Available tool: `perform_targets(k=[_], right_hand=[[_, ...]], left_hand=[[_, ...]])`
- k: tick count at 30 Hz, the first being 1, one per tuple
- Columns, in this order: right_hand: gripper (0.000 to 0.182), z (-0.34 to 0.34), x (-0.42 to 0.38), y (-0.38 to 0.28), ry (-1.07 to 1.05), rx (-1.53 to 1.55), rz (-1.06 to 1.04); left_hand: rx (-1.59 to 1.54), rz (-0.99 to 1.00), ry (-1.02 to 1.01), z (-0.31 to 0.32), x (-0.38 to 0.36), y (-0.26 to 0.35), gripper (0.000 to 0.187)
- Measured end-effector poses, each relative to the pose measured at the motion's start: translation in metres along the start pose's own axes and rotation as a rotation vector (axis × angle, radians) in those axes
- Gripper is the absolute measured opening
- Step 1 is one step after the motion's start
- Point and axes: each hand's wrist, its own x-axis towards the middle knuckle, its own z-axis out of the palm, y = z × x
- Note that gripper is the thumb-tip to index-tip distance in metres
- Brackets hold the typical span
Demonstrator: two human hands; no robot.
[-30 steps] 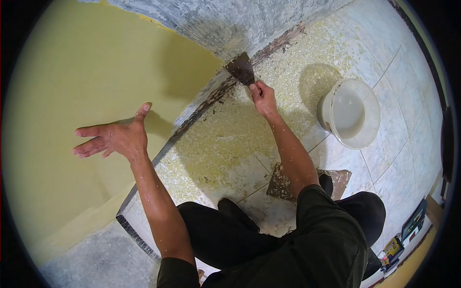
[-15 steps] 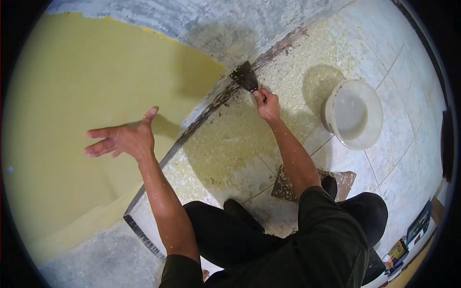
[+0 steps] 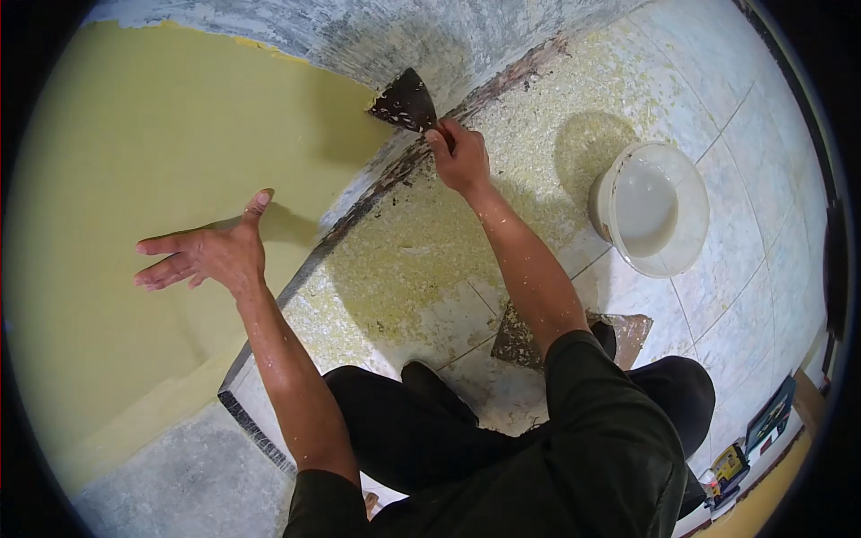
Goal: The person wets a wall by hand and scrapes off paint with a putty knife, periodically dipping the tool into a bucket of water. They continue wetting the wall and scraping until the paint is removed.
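Up near the wall corner, the right hand (image 3: 462, 160) has its fingers wrapped round the handle of a dark scraper (image 3: 406, 100), whose long axis runs forward and off to the person's left, with the wide blade right by the ragged edge of the yellow paint (image 3: 224, 134). That hand's way nearer the edge than the left hand (image 3: 224, 255), which is splayed and empty, at the yellow part lower down. Further out, a whitish bucket (image 3: 605, 215) sits right of the pale flakes (image 3: 408, 260) on the floor.

Wall (image 3: 215, 117) at left, bucket (image 3: 604, 208) on floor (image 3: 737, 215) at right, flakes (image 3: 421, 238) between
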Motion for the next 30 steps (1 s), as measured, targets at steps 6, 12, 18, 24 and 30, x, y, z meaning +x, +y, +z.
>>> perform_targets(k=[6, 12, 18, 24, 30], right_hand=[[0.027, -0.006, -0.046, 0.038, 0.000, 0.015, 0.210], [0.028, -0.012, -0.020, 0.003, 0.018, -0.049, 0.145], [0.026, -0.012, -0.035, 0.019, 0.017, -0.074, 0.212], [0.027, -0.015, -0.040, 0.013, 0.016, -0.095, 0.182], [0.029, -0.015, -0.008, 0.002, -0.008, -0.061, 0.022]], left_hand=[[0.025, -0.006, -0.018, -0.003, 0.003, 0.003, 0.171], [-0.038, 0.010, 0.003, -0.003, -0.001, 0.003, 0.170], [0.046, 0.054, 0.040, 0.003, -0.005, -0.002, 0.167], [-0.004, 0.413, -0.048, 0.044, -0.058, 0.052, 0.143], [-0.093, 0.316, -0.063, 0.096, -0.087, 0.072, 0.142]])
